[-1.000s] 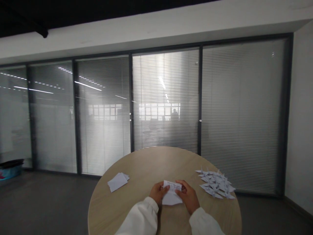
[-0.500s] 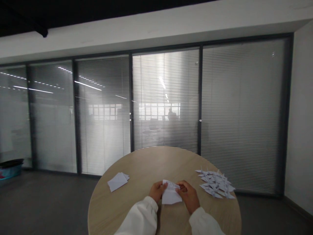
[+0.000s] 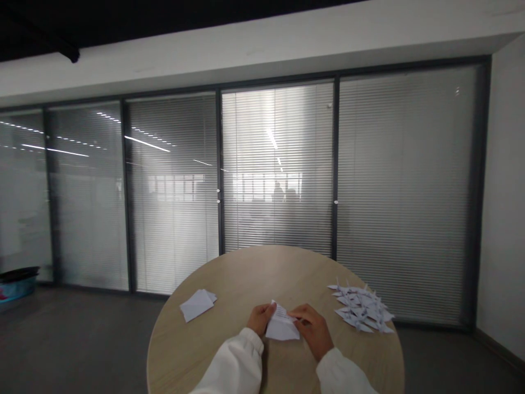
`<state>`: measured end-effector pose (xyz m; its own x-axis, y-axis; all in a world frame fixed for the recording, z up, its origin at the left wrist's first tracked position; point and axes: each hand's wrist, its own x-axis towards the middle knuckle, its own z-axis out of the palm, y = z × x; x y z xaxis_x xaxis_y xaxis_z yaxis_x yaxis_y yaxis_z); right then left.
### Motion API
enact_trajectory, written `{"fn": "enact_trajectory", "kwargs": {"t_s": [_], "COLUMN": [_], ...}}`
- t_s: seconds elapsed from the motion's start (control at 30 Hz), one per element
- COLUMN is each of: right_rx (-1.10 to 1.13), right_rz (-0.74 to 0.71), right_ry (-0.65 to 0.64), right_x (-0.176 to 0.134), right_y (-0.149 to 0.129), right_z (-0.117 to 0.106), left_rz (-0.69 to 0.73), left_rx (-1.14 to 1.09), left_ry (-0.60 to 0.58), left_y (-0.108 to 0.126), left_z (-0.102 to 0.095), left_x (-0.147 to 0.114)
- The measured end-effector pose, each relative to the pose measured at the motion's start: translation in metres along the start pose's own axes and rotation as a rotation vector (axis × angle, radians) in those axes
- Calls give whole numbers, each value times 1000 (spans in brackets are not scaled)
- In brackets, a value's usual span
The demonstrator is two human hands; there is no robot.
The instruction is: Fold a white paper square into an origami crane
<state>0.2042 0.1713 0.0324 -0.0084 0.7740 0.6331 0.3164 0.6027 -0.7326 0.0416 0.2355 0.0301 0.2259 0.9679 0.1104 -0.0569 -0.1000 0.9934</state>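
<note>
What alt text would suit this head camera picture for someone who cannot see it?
Two hands, left hand and right hand, fold a printed paper over a round wooden table. Folded paper cranes lie right, flat sheets left, blinds behind.

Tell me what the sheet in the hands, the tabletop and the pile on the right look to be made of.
Sheet: thin white paper, matte, with printed lines on one face; it holds sharp creases.
Tabletop: looks like pale wood or wood-look laminate, smooth with a dull sheen; which one cannot be told.
Pile: the same white paper, folded into small pointed figures.
Left hand and right hand pinch the sheet.
</note>
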Motion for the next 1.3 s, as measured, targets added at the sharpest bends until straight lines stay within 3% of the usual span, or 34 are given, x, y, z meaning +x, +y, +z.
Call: {"fn": "enact_trajectory", "kwargs": {"t_s": [0.27, 0.5, 0.77, 0.97, 1.13, 1.3], "right_rx": [-170, -268, -304, -214, 50, 39], "right_rz": [-53, -105, -103, -99, 130, 270], "right_ry": [-74, -145, -158, -146, -93, -182], "right_x": [-4, -7, -7, -7, -3, 0], "right_y": [3, 5, -1, -5, -1, 9], "right_z": [4, 5, 5, 6, 7, 7], "left_rz": [-5, -55, -75, 22, 90, 59], "left_rx": [7, -120, -33, -5, 31, 17], "left_ry": [50, 52, 29, 43, 84, -25], "left_y": [-7, -7, -7, -4, 4, 11], "left_z": [-5, -3, -4, -7, -5, 2], "left_x": [5, 8, 6, 4, -1, -7]}}
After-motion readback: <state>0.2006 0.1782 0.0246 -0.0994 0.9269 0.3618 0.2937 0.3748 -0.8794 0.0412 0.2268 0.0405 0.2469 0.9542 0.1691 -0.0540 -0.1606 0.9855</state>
